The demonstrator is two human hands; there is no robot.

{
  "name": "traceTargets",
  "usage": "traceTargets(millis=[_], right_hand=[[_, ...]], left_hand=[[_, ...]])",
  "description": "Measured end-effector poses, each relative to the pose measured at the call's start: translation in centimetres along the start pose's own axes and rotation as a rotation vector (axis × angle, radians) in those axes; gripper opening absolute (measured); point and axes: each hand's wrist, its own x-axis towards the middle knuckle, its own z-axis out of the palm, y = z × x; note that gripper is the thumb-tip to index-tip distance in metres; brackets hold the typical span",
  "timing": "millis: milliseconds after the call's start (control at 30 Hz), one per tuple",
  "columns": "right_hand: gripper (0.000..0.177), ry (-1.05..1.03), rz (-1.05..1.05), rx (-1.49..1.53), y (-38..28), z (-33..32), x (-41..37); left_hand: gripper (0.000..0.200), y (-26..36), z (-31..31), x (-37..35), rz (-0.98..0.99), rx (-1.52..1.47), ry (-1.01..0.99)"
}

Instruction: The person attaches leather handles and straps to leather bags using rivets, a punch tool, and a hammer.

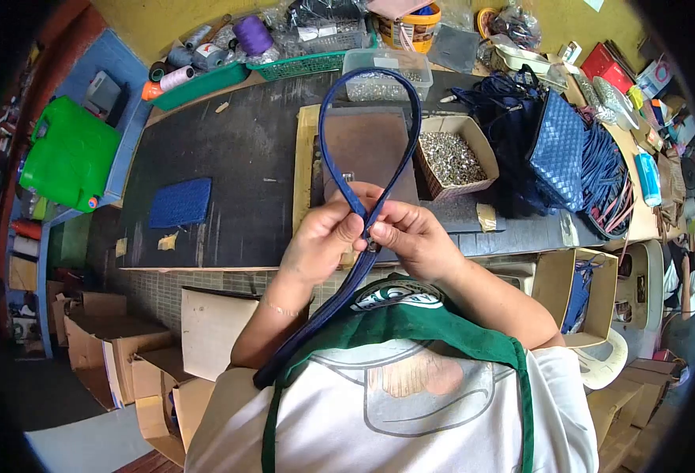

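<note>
A long dark blue strap point(323, 130) forms a tall loop above my hands, and its strands meet between my fingers. My left hand point(321, 236) pinches the strap where they come together, thumb on top. Close beside it, my right hand point(414, 236) grips the same spot from the other side. Below the hands the strap's tail runs down over my left forearm side. Behind the loop lies a brown flat slab point(367, 134) on the black table. An open box of small metal pieces point(452, 160) stands just right of the loop.
The black tabletop point(237, 150) holds a blue woven piece point(180, 203) at left. Navy woven bags point(559, 146) and blue cords point(606, 173) lie at right. A clear container point(387, 75) and green baskets point(201, 88) line the back. Cardboard boxes point(111, 339) stand below.
</note>
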Motion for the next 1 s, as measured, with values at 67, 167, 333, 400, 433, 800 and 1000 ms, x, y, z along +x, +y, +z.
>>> traceTargets(millis=[67,167,333,400,433,800,1000], right_hand=[[0.016,-0.038,0.066,0.106,0.3,-0.3,0.2],[0.019,-0.047,0.067,0.193,-0.2,-0.2,0.4],[0.02,0.049,0.025,0.147,-0.5,-0.2,0.4],[0.019,0.015,-0.032,0.078,-1.1,-0.2,0.3],[0.019,0.037,-0.079,0.0,-1.1,-0.3,0.2],[0.015,0.227,-0.291,-0.057,-2.9,-0.1,-1.5],[0.017,0.386,-0.295,-0.326,-4.6,-1.4,-3.6]], left_hand=[[0.031,-1.0,-0.9,1.1,-0.027,-0.362,-0.17],[0.024,-0.8,-0.9,2.0,-0.102,-0.517,-0.226],[0.021,-0.8,-0.1,2.7,-0.113,-0.557,-0.143],[0.021,0.1,0.7,2.9,-0.063,-0.469,-0.108],[0.021,0.7,0.9,3.0,-0.04,-0.369,-0.121],[0.032,0.8,3.8,5.9,-0.049,-0.529,-0.44],[0.031,3.6,7.9,7.7,0.283,-0.008,-0.216]])
